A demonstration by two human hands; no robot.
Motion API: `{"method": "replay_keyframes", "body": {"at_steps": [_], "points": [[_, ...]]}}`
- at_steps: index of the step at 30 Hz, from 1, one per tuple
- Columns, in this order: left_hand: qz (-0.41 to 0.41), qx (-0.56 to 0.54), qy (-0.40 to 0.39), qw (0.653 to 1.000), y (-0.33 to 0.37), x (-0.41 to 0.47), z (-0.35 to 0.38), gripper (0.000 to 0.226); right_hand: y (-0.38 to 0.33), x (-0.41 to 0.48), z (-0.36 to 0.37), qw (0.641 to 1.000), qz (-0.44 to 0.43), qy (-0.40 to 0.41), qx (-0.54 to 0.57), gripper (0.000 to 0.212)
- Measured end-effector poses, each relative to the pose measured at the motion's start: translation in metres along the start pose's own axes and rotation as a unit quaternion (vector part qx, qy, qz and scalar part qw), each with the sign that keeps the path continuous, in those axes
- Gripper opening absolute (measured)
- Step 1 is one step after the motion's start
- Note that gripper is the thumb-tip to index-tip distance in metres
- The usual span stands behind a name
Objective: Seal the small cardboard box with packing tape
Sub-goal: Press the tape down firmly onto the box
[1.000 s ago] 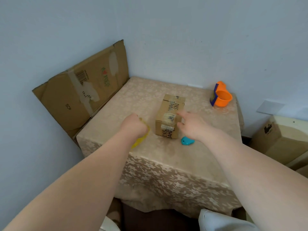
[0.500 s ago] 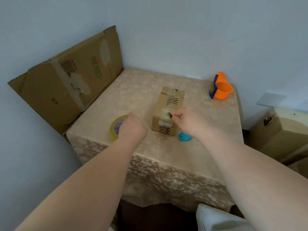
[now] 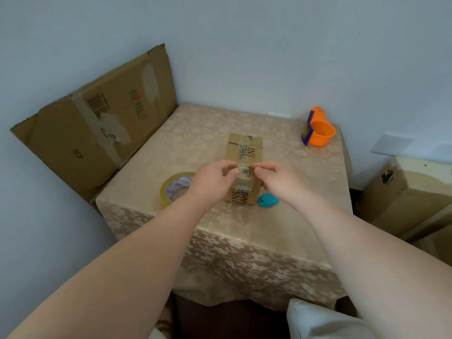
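Hands meet over the small cardboard box (image 3: 245, 152), which sits near the middle of the tabletop (image 3: 210, 128) with printed letters on its top. The left hand (image 3: 212, 181) has a narrow grip, thumb and forefinger pinched at the left edge of a strip of clear tape (image 3: 243, 171) lying across the box's near end. The right hand (image 3: 276, 178) mirrors it, its grip pinched on the strip's right edge, other fingers curled. A roll of packing tape (image 3: 174, 187) lies flat just left of the left wrist, released. A teal cutter (image 3: 267, 200) rests just beside the box's near right corner. Far right, an orange cup (image 3: 318, 129) stands near the wall. Flattened cardboard (image 3: 93, 123) leans against the left wall.
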State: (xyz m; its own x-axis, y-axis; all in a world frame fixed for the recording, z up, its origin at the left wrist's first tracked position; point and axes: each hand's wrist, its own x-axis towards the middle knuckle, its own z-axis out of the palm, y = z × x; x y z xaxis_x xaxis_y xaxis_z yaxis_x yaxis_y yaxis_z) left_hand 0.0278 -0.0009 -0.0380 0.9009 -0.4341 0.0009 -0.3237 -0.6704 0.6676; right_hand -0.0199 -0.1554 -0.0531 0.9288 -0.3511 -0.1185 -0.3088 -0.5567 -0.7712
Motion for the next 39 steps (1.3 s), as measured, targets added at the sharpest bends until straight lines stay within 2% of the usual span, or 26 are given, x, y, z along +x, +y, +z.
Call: {"method": "replay_keyframes", "body": {"at_steps": [6, 9, 14, 26, 32, 34, 39], "points": [[0.029, 0.105, -0.021, 0.994, 0.001, -0.02, 0.004, 0.055, 0.011, -0.02, -0.008, 0.992, -0.037, -0.032, -0.118, 0.036], [0.041, 0.152, -0.043, 0.987, -0.001, -0.016, 0.005, 0.065, 0.014, -0.023, -0.006, 0.989, -0.057, -0.05, -0.128, 0.041], [0.065, 0.224, -0.047, 0.971, -0.001, -0.014, 0.006, 0.067, 0.019, -0.024, -0.004, 0.982, -0.09, -0.051, -0.155, 0.043], [0.118, 0.341, -0.075, 0.93, -0.014, -0.013, 0.014, 0.071, 0.028, -0.021, 0.001, 0.983, -0.097, -0.037, -0.154, 0.039], [0.124, 0.341, -0.105, 0.926, -0.017, -0.012, 0.009, 0.075, 0.024, -0.021, -0.001, 0.986, -0.073, -0.058, -0.136, 0.038], [0.129, 0.358, -0.089, 0.92, -0.014, -0.014, 0.005, 0.075, 0.021, -0.023, -0.002, 0.99, -0.059, -0.063, -0.116, 0.038], [0.173, 0.37, 0.022, 0.912, 0.002, -0.015, 0.007, 0.068, 0.018, -0.026, -0.004, 0.994, -0.031, -0.074, -0.072, 0.045]]}}
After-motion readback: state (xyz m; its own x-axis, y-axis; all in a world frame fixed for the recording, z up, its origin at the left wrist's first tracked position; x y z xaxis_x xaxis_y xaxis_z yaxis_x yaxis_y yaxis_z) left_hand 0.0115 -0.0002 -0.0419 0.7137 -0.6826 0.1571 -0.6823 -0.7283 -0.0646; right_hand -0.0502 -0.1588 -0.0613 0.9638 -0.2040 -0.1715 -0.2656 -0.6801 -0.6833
